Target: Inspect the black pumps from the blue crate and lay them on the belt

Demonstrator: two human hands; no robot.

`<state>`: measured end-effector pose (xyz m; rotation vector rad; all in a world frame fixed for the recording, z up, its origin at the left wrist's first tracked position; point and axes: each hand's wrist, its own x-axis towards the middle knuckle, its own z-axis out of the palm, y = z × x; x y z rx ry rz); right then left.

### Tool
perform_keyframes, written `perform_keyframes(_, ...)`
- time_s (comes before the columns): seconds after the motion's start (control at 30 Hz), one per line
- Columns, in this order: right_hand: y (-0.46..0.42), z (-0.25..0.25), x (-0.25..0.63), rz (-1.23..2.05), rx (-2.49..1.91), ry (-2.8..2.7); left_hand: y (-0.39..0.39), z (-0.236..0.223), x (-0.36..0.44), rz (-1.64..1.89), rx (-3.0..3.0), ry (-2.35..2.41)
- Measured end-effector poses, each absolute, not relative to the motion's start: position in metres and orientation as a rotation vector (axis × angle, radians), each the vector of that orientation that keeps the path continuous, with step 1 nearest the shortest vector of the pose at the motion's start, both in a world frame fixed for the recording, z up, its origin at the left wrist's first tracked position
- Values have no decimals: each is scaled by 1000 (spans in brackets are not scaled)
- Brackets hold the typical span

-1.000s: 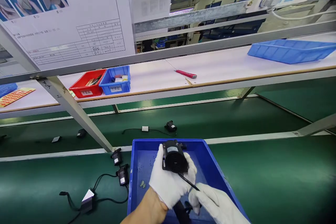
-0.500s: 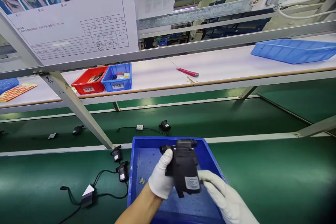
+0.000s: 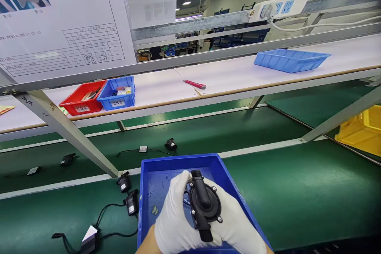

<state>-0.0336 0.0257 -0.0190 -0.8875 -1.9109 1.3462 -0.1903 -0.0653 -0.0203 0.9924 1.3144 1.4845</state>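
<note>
Both my gloved hands hold a black water pump (image 3: 204, 203) over a blue tray (image 3: 149, 214). The pump's round face, with several screws and two pipe stubs, points up at me. My left hand (image 3: 174, 214) is closed around its left side, thumb near the upper stub. On the other side my right hand (image 3: 233, 220) grips the right edge and wraps underneath. The hands hide the pump's lower body. In the tray are small wet spots and a pale scrap (image 3: 154, 210).
Left of the tray, black pumps (image 3: 131, 202) and a power adapter (image 3: 89, 238) with cables lie on the green surface (image 3: 297, 190). On the white shelf (image 3: 226, 77) are a red bin (image 3: 80, 101), a blue bin (image 3: 119, 93), a red-handled tool (image 3: 195, 84) and a blue tray (image 3: 291, 60). A yellow bin (image 3: 357, 131) is at the right.
The pump has been turned, so its round screwed face shows instead of its labelled side. My right hand has come in around it. The view has swung right.
</note>
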Motion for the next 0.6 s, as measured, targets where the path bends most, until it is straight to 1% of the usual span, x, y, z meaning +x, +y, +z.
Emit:
perform_keyframes(0.1, 29, -10, -32, 1299, -861, -1987, -78, -14, -216, 1292, 1300, 1339)
perform_keyframes(0.17, 31, -9, -32, 1254, -833, -2023, -85, -18, -229, 1231, 1392, 1359)
perform_keyframes(0.33, 35, -21, -26, 1264, -820, -2028, -92, -38, -237, 1334, 1329, 1391)
perform_keyframes(0.47, 38, -27, -20, 1309, -808, -2023, -95, -41, -234, 1219, 1333, 1405)
perform_keyframes(0.6, 40, -19, -18, 1288, -798, -2082, -100, -39, -233, 1148, 1305, 1465)
